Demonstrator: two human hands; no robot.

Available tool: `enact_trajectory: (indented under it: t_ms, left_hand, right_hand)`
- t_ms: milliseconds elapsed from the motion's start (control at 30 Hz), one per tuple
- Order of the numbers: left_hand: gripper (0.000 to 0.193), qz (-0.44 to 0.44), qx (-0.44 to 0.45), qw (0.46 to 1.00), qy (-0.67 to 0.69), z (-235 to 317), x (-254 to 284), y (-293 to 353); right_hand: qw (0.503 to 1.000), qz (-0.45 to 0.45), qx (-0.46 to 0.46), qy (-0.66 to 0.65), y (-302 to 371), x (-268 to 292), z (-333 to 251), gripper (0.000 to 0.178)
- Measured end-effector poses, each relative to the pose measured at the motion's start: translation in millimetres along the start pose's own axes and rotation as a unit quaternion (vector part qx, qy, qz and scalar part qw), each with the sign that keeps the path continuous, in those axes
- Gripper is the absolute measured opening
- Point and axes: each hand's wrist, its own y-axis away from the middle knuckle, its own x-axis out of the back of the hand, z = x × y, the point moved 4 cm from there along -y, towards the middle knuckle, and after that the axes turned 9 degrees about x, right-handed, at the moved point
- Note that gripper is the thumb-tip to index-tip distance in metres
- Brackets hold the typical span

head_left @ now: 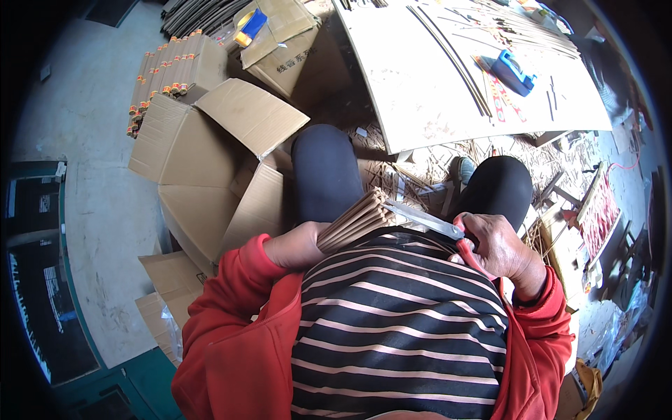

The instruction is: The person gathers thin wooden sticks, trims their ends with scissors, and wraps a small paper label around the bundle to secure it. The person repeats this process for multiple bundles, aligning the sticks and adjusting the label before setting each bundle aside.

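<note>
The brown stick bundle (355,222) is clasped by the fingers of the left hand (297,245) beside the striped shirt (399,308); red-handled scissors (439,224) are gripped by those of the right hand (498,245). End-trimming seems in hand, though blade contact is unclear; a steadied bundle is called for next.

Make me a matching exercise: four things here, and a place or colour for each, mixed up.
1. red-handled scissors
2. stick bundle by the scissor tips
3. nearest open cardboard box
4. tabletop

A. white
B. in the right hand
C. left of the left knee
D. in the left hand

Pairs: 1-B, 2-D, 3-C, 4-A
</note>
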Motion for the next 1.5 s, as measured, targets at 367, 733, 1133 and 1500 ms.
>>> enact_trajectory:
  t_ms: [367,733,1133,1500]
  left_hand:
    - [0.026,0.109,-0.041,0.988,-0.101,-2,0,2]
    - [0.031,0.085,-0.034,0.994,-0.055,-16,1,0]
    - [0.041,0.056,0.044,0.996,0.058,-23,-2,8]
    - [0.031,0.110,0.030,0.993,0.005,-12,5,20]
  right_hand:
    - [0.995,0.017,0.021,0.100,-1,1,-11,0.037]
    - [0.993,0.013,0.052,0.103,-4,-6,-2,0.017]
    - [0.998,-0.040,-0.010,0.048,-5,-26,16,0.025]
    - [1.000,-0.013,-0.010,-0.005,-8,-24,15,0.028]
